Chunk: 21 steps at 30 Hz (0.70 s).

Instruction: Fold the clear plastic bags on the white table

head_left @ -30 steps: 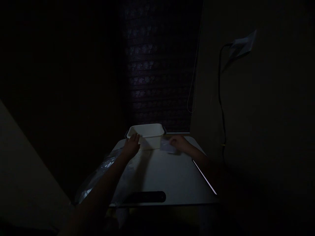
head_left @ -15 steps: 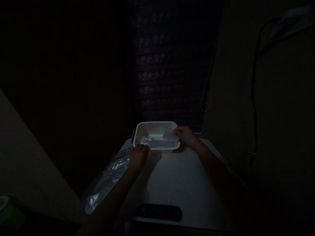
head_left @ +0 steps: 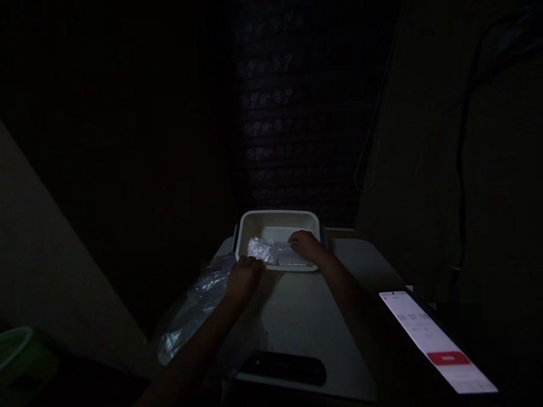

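A white plastic basin (head_left: 280,216) stands at the far end of the white tabletop. My left hand (head_left: 245,276) is closed at its near left rim, fingers curled over the edge. Inside, a crinkled bundle of clear plastic packets (head_left: 262,250) lies just beyond those fingers. To the right lies a flat clear plastic bag (head_left: 291,255). My right hand (head_left: 307,246) reaches over the right part of the basin, its fingertips pinching the bag's upper edge. Dim light hides finer detail.
Loose clear plastic sheeting (head_left: 199,302) drapes along the table's left side. A dark slot-like handle (head_left: 282,367) is at the near table edge. A lit phone (head_left: 436,342) lies at right. A green bin (head_left: 27,356) stands low on the left.
My right hand has moved left and down into the basin with the plastic bag, which now lies flatter. The phone screen has lit up. The view has shifted slightly.
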Tool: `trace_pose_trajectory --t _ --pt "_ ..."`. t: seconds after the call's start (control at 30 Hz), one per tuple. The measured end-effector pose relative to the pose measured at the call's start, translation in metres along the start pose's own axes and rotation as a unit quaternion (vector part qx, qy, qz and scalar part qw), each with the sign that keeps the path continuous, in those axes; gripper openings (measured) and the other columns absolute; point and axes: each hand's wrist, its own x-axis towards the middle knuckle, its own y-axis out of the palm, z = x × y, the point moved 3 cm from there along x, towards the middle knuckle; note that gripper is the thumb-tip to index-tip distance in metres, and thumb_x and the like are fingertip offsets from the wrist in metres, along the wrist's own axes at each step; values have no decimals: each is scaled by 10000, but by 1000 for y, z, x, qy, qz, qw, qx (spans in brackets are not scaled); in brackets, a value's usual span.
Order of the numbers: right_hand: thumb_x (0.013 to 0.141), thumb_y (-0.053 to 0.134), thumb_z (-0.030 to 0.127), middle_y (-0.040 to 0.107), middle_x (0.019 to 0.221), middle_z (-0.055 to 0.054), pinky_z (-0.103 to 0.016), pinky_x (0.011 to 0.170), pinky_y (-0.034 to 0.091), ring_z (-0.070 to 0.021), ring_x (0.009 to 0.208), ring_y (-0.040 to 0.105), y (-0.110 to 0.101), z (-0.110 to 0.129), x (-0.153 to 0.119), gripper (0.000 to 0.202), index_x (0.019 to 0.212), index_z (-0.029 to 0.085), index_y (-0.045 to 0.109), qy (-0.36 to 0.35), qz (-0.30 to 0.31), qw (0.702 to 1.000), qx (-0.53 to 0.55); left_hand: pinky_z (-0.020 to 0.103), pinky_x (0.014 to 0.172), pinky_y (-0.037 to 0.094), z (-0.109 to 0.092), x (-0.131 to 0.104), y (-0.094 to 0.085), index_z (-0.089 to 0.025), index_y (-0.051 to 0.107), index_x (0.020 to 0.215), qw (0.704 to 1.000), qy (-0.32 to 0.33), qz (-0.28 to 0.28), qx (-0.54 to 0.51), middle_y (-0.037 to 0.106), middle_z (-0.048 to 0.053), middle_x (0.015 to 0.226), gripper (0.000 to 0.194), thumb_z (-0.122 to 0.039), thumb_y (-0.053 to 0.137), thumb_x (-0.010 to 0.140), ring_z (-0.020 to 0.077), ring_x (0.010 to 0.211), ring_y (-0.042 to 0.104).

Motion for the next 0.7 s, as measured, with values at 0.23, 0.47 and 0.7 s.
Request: trace_pose_trajectory --t 0.23,0.47,0.7 --pt "629 442 134 549 876 -82 -236 706 351 -160 840 473 -5 -1 -1 213 805 135 562 12 -47 999 10 260 678 317 0 3 -3 -194 504 828 1000 0 7 -13 507 37 831 186 -237 345 741 153 816 401" --pt "624 394 88 550 846 -34 -236 738 343 -124 823 474 -28 0 -3 233 775 160 556 -26 -139 987 78 255 684 318 1 18 -8 -202 507 822 1000 -11 -9 -9 515 25 823 186 -251 349 737 150 816 404" --pt "634 373 113 571 765 -35 -215 667 374 -112 715 507 -44 -17 -2 210 720 140 563 11 -221 966 133 256 704 322 8 49 -3 -188 508 848 996 -24 -89 -9 517 35 855 207 -251 350 730 160 834 410"
